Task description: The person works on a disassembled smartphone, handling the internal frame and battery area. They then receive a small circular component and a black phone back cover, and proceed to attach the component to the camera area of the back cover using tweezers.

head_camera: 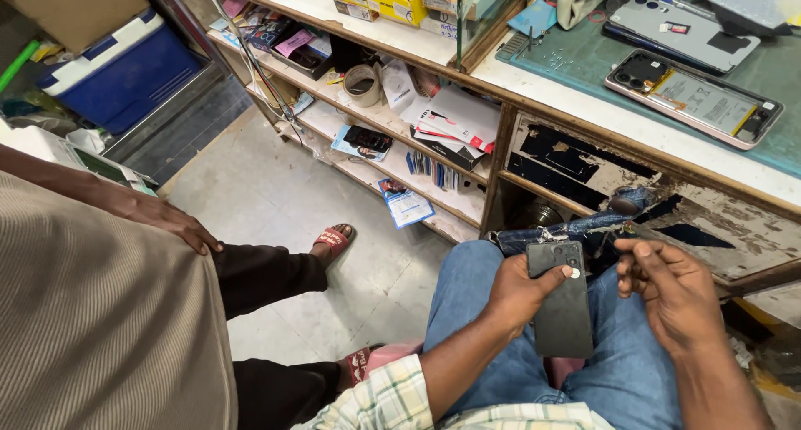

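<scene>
My left hand (517, 292) grips a black phone back cover (562, 301) over my lap, thumb pressed near its camera cutout. My right hand (674, 290) hovers just to the right of the cover, fingers pinched on a thin metal tool (641, 229) that points up and left. An opened phone (694, 99) with its battery and boards showing lies on the green work mat (584, 59) on the counter. A second grey back panel (680, 30) rests farther back on the mat.
Another person sits at the left in a striped beige shirt (100, 313), a hand (163, 217) on their knee, red sandals (334, 240) on the tiled floor. Cluttered wooden shelves (392, 113) hold boxes, tape and papers. A blue cooler (125, 67) stands at the far left.
</scene>
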